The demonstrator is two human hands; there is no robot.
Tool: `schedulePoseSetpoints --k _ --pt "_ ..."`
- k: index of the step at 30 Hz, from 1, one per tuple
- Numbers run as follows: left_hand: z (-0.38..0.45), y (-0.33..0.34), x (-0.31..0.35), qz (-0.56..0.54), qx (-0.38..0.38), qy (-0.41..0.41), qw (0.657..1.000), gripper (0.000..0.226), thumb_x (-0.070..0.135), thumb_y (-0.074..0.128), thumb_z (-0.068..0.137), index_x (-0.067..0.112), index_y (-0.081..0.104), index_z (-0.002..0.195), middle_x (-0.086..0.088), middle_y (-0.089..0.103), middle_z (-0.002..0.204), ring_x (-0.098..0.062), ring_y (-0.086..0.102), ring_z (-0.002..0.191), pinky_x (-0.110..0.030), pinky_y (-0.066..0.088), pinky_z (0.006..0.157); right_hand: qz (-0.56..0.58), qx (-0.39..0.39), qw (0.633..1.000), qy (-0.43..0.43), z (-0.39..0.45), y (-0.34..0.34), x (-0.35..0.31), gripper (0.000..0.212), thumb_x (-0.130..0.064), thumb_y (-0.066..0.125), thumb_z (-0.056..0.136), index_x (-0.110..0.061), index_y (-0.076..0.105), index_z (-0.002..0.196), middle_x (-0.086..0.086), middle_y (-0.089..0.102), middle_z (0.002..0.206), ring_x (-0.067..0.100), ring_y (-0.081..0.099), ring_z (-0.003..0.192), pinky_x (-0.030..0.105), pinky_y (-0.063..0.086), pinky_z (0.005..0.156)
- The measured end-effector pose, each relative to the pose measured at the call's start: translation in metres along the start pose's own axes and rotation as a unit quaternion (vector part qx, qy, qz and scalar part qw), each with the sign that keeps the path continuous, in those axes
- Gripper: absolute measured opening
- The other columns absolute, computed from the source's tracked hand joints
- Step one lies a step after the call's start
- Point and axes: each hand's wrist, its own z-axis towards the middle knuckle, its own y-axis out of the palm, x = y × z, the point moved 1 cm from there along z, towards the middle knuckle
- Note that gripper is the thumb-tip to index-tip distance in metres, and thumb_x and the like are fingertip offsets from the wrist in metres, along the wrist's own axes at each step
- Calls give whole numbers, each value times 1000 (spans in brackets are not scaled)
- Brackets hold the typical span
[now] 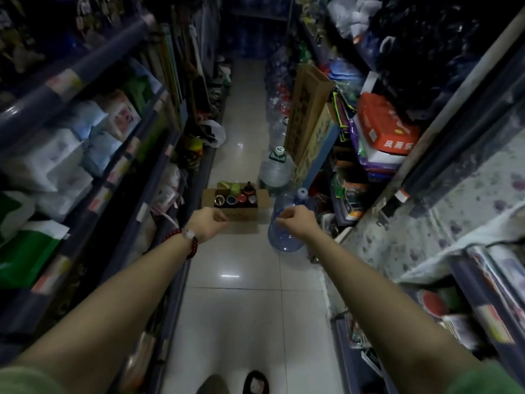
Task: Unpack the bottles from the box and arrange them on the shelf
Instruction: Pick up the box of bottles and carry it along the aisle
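An open cardboard box (264, 199) sits on the tiled floor in the middle of a narrow shop aisle. Several bottles (237, 194) stand upright inside it, their round caps showing dark, red, green and silver. Both my arms stretch forward over the floor. My left hand (208, 223), with a red bead bracelet at the wrist, hangs in front of the box's near left corner with fingers loosely curled, holding nothing. My right hand (292, 220) hovers to the right of the box, over a blue water jug, fingers also curled and empty.
A blue water jug (284, 237) stands right of the box, and a clear one (275, 169) behind it. The left shelf (159, 177) and right shelf (420, 177) are packed with goods. Tall cardboard boxes (308, 109) lean at right. My shoes (255, 382) show below.
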Motion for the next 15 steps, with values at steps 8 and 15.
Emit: schedulePoseSetpoints --k 8,15 --pt "110 -22 1 8 0 -47 999 27 27 65 86 12 69 108 -8 68 111 -21 61 104 -22 40 79 21 -46 999 -7 107 1 -12 23 -23 65 89 -7 73 104 11 71 108 24 64 104 33 49 90" --pt "231 -53 27 2 -13 -22 1000 22 20 62 88 9 70 105 -11 69 108 -24 62 104 -24 41 78 11 -33 999 23 220 -18 -34 29 -22 67 86 4 72 97 22 72 98 34 67 95 46 54 85"
